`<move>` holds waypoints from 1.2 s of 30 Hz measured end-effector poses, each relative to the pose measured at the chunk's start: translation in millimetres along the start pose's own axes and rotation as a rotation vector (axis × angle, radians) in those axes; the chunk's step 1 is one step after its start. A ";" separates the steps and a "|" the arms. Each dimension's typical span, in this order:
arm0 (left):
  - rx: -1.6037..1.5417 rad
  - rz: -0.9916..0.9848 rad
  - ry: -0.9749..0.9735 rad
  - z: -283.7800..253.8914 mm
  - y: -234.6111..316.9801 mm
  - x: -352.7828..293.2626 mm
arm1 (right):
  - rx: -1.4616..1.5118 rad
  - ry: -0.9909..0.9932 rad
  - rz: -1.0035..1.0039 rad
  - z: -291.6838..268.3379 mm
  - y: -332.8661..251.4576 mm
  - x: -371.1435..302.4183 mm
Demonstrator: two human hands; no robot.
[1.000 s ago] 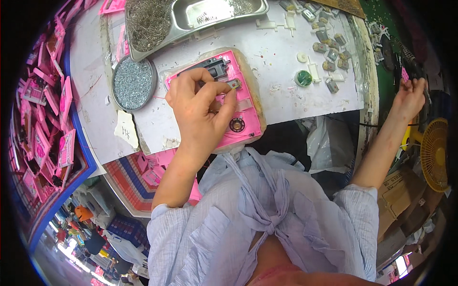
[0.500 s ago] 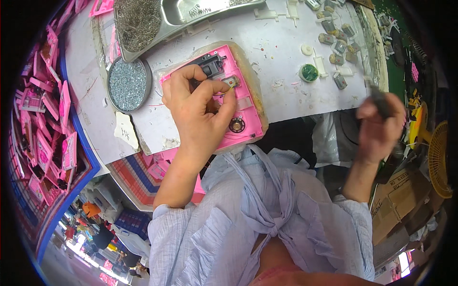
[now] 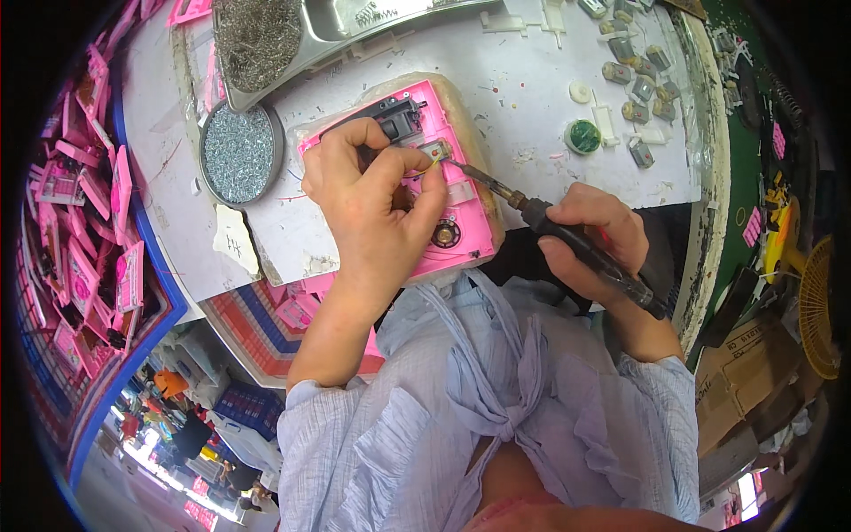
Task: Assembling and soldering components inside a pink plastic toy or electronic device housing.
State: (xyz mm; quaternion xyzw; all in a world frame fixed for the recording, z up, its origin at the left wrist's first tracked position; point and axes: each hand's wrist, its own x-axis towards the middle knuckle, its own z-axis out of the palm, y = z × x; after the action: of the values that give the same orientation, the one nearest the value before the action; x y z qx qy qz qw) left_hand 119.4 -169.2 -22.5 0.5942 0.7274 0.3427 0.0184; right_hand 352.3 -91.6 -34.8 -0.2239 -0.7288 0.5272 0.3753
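Observation:
A pink plastic housing (image 3: pixel 470 246) lies on a padded block at the table's front edge. In it sit a black part (image 3: pixel 399 124), a small metal motor (image 3: pixel 436 151) and a round speaker (image 3: pixel 446 234). My left hand (image 3: pixel 377 195) rests over the housing, with thumb and forefinger pinched on a thin yellow wire (image 3: pixel 433 165) beside the motor. Gripped in my right hand (image 3: pixel 607 232) is a soldering iron (image 3: pixel 534 211) with a dark handle. Its tip points left and reaches the motor's end next to the pinched wire; whether it touches cannot be made out.
A round dish of screws (image 3: pixel 241 158) stands left of the housing. Behind lies a metal tray (image 3: pixel 321 43) with springs. Several loose motors (image 3: pixel 640 89) and a green-filled round tub (image 3: pixel 583 136) are at the right. Pink parts (image 3: pixel 81 275) fill a bin at far left.
My right hand has swung in from the right, bringing the soldering iron's tip to the motor. My left hand keeps its pinch at the motor.

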 end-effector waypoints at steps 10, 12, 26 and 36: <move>0.023 0.006 -0.009 -0.2 0.2 0.9 | -0.023 -0.001 -0.016 2.7 4.2 2.8; 0.024 0.005 -0.010 -0.6 1.1 1.4 | -0.025 0.000 -0.029 2.8 4.9 3.3; 0.056 0.013 -0.021 -3.1 4.8 2.3 | -0.048 -0.008 -0.058 -1.1 1.6 1.8; 0.077 0.005 -0.032 -3.5 5.9 2.9 | -0.060 -0.001 -0.035 -10.3 -1.8 3.9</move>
State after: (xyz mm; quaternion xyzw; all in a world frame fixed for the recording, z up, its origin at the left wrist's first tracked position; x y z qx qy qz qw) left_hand 122.0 -167.9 -15.7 0.6018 0.7381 0.3050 0.0061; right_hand 358.1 -83.3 -30.2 -0.2218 -0.7483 0.4985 0.3773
